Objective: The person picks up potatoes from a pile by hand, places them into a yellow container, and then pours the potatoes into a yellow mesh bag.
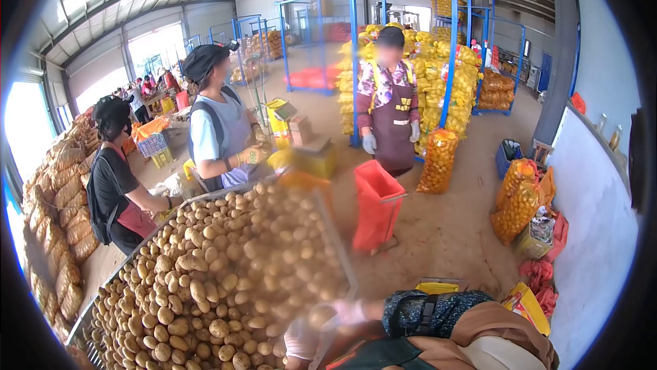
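Note:
Potatoes (198,288) fill a large metal-edged bin (335,233) across the lower left of the view. At its near right corner, my right hand (348,312), in a pale glove, reaches in from a dark patterned sleeve. A single potato (320,316) is at its fingertips and appears gripped, though the area is blurred. Just below, my left hand (301,340), also in a pale glove, is over the potatoes near the bottom edge of the view. Its fingers are too smeared to read.
Two co-workers (222,130) stand along the bin's far left side. Another person (391,103) in an apron faces the bin, beside an open red bag (376,206) and a filled potato sack (438,161). More sacks (517,199) line the right wall; yellow sacks are stacked behind.

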`<action>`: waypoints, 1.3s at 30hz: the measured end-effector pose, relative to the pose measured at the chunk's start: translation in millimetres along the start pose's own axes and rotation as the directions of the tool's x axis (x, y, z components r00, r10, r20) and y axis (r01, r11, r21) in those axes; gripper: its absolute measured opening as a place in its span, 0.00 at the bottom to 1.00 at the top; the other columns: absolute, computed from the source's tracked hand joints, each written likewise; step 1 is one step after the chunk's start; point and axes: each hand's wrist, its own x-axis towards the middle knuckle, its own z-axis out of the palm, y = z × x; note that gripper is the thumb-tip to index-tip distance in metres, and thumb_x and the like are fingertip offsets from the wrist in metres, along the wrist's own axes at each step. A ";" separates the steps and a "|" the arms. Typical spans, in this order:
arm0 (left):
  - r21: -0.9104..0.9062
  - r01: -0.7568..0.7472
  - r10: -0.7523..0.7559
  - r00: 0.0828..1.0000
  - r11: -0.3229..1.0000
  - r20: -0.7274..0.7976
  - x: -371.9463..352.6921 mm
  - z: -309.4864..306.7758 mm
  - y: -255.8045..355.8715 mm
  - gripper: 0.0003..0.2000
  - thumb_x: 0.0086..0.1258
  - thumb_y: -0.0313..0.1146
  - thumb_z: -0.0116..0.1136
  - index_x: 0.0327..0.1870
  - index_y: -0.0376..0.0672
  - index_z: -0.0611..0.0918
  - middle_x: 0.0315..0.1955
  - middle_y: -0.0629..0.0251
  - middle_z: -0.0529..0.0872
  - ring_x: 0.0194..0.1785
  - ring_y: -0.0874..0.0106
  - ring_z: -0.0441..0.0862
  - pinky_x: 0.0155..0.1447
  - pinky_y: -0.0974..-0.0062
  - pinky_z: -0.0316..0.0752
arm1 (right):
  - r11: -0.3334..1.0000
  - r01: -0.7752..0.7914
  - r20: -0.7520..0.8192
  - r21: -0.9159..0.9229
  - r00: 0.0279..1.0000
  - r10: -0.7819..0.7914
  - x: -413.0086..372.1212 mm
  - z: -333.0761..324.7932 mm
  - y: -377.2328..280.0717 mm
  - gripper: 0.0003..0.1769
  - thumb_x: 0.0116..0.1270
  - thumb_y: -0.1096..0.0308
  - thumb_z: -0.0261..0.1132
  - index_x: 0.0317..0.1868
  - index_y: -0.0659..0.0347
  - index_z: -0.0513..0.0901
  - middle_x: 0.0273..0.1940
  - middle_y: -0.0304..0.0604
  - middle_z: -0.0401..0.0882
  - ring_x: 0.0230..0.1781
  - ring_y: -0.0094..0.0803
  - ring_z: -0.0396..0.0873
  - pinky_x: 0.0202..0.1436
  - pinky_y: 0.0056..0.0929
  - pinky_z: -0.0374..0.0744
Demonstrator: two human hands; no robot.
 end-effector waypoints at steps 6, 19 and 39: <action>0.774 -0.171 0.273 0.962 0.609 -0.001 -12.6 -27.4 114.4 0.12 0.55 0.45 0.64 0.36 0.51 0.86 0.41 0.70 0.84 0.52 0.59 0.78 0.52 0.57 0.74 | 1.000 0.009 -0.176 0.019 0.984 -0.006 9.3 -38.9 49.0 0.32 0.61 0.64 0.78 0.64 0.58 0.78 0.55 0.36 0.83 0.57 0.25 0.78 0.65 0.30 0.75; 0.942 -0.073 0.032 0.997 0.329 0.066 -25.6 -76.4 25.5 0.35 0.65 0.54 0.60 0.71 0.47 0.69 0.69 0.52 0.68 0.74 0.48 0.60 0.73 0.40 0.57 | 0.919 -0.330 -0.663 0.215 0.642 0.386 -126.6 -104.9 159.2 0.31 0.54 0.64 0.81 0.57 0.62 0.80 0.49 0.39 0.85 0.49 0.27 0.81 0.60 0.30 0.77; 0.935 -0.146 0.206 0.975 0.324 0.081 -9.5 -65.3 -3.6 0.29 0.70 0.45 0.58 0.69 0.40 0.71 0.66 0.43 0.73 0.66 0.44 0.71 0.68 0.49 0.66 | 0.775 -0.360 -0.727 0.519 0.290 0.622 -208.3 -87.3 195.3 0.33 0.60 0.55 0.75 0.62 0.62 0.78 0.53 0.45 0.84 0.50 0.35 0.81 0.55 0.35 0.78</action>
